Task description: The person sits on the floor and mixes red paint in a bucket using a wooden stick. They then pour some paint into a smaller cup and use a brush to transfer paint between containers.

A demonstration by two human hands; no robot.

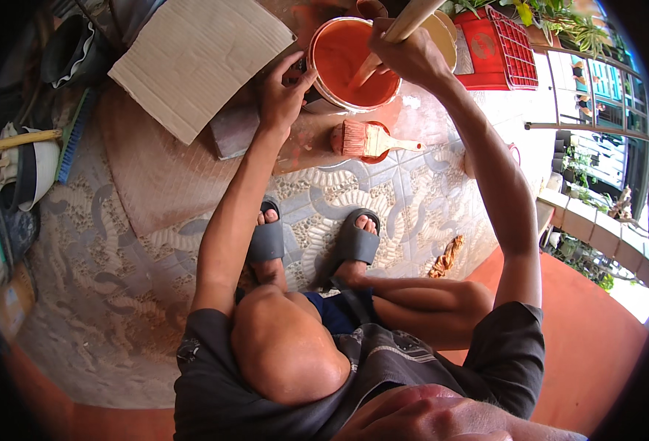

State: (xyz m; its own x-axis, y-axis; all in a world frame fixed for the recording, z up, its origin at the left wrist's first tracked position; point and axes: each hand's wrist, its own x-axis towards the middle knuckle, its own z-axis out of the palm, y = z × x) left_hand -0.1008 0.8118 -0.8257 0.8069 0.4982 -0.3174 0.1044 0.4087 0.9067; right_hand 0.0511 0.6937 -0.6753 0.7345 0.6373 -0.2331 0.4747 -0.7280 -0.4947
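A bucket (396, 101) of orange-red paint (337, 55) stands ahead of me on the floor. My right hand (411, 55) is wrapped around a thick wooden stick (410, 18), whose lower end dips into the paint. At the bucket's left side, my left hand (283, 92) grips its rim or outer wall; the fingertips are partly hidden. A paintbrush (378, 140) with paint-stained bristles lies nearer to me, across a small reddish round lid or dish (374, 158), its handle pointing right.
A cardboard sheet (199, 62) lies left of the bucket, over a brown board (163, 169). A red crate (495, 50) and a cream-coloured container (442, 40) stand at the right. A blue-bristled broom (69, 151) is at far left. A dry leaf (446, 257) rests on patterned tiles (405, 198).
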